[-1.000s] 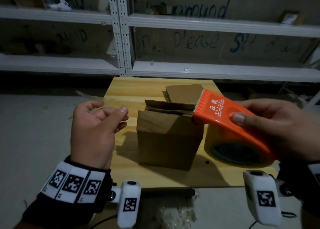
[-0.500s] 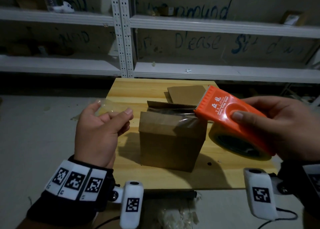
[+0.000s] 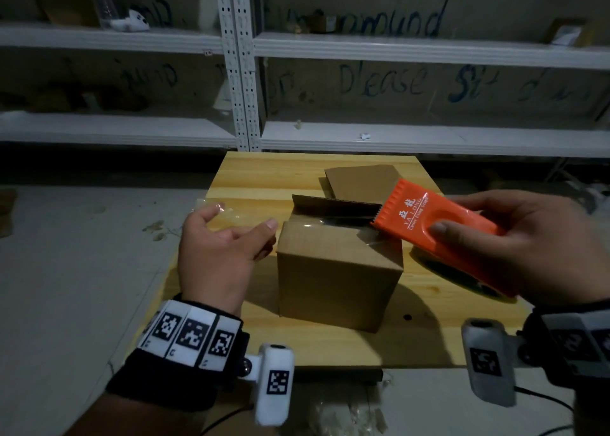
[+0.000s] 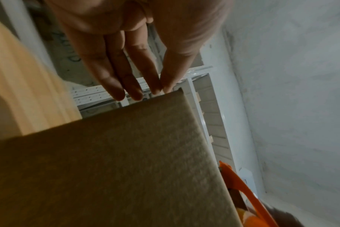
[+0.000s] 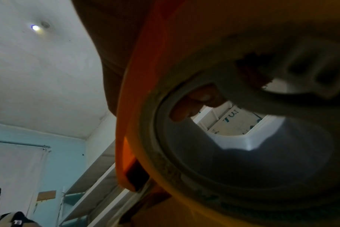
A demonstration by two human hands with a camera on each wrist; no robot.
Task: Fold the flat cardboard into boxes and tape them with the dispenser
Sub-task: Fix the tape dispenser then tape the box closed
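Note:
A brown cardboard box (image 3: 340, 270) stands on the wooden table (image 3: 264, 178), its far flap raised. My right hand (image 3: 488, 218) grips the orange tape dispenser (image 3: 439, 227), thumb on top. The dispenser's toothed edge rests at the box's top right corner. A clear tape strip (image 3: 237, 214) runs from there across the box top to my left hand (image 3: 244, 216), which hovers left of the box with straight fingers, the tape clinging to them. The left wrist view shows the box side (image 4: 126, 169) and straight fingers (image 4: 126, 79). The roll (image 5: 184, 161) fills the right wrist view.
A flat cardboard piece (image 3: 363, 178) lies behind the box on the table. White metal shelves (image 3: 429, 138) line the wall beyond. Crumpled tape scraps (image 3: 346, 412) lie on the floor by the table's near edge.
My left hand's fingers have straightened out of a pinch and moved toward the box's left edge. The tape now lies across the box top, and the dispenser has lowered onto the right corner.

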